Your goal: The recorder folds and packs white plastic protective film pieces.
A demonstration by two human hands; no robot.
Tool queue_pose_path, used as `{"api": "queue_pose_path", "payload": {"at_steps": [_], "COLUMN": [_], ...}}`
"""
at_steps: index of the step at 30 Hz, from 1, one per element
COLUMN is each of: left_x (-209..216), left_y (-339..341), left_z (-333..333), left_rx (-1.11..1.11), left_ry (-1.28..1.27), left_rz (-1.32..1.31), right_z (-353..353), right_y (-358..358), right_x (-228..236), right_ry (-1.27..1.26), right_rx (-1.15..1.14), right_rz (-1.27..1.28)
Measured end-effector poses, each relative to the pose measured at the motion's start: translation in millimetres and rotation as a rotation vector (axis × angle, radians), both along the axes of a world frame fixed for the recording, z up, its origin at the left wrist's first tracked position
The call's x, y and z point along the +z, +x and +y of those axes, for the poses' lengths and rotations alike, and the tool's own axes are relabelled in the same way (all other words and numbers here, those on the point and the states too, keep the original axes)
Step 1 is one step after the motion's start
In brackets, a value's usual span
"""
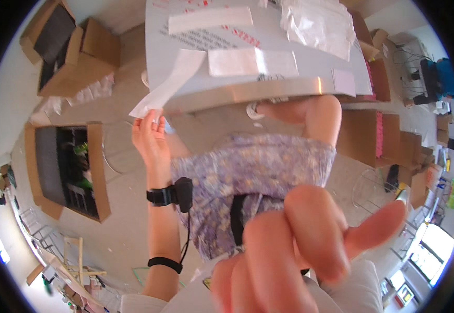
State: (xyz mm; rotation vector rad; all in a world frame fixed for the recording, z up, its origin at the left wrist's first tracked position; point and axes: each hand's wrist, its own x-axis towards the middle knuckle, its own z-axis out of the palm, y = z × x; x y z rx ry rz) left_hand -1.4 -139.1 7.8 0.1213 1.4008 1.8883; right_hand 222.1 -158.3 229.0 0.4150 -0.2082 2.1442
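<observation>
My left hand (151,136) is at the near left corner of the table, its fingers closed on the lower end of a flat white strip (174,81). The strip slants up over the table edge and looks like paper or thin film. My right hand (289,250) looms large and blurred close in front of the view, well apart from the table. Its fingers are curled in and the thumb sticks out to the right; nothing shows in it. Two similar white strips, a far one (210,21) and a nearer one (253,62), lie on the table.
The grey table (310,62) has a metal front edge and bears a pile of white sheets (318,26) and a pale card (344,82). Open cardboard boxes stand left (96,172) and right (362,135). A patterned purple cloth (258,161) covers my lap.
</observation>
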Motion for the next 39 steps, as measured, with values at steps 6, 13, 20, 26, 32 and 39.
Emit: {"api": "queue_pose_path", "payload": {"at_steps": [6, 13, 20, 26, 32, 39], "left_x": [34.1, 46.3, 29.0, 38.1, 46.5, 62.2], "left_y": [23.5, 24.2, -9.8, -25.5, -24.8, -17.5], "left_z": [-81.1, -139.4, -232.4, -268.5, -266.1, -239.1], "left_rx": [0.007, -0.098, -0.152, -0.464, -0.54, -0.751], "left_ry": [-0.023, -0.034, -0.408, -0.552, -0.723, -0.882], "left_rz": [-0.027, 0.001, 0.061, 0.234, 0.286, 0.555], "right_z": [-52.1, -58.4, -48.8, -43.0, 14.3, 12.4], "right_y": [-16.3, -31.4, -18.3, -23.4, -28.8, -64.2], "right_x": [6.8, -10.7, -22.4, -27.9, -241.2, -258.6], "right_ry": [0.036, 0.162, 0.274, 0.358, 0.779, 0.728], "right_rx": [-0.026, -0.2, -0.377, -0.53, -0.02, 0.213], "right_rz": [-0.071, -0.315, -0.511, -0.643, -1.846, -1.683]}}
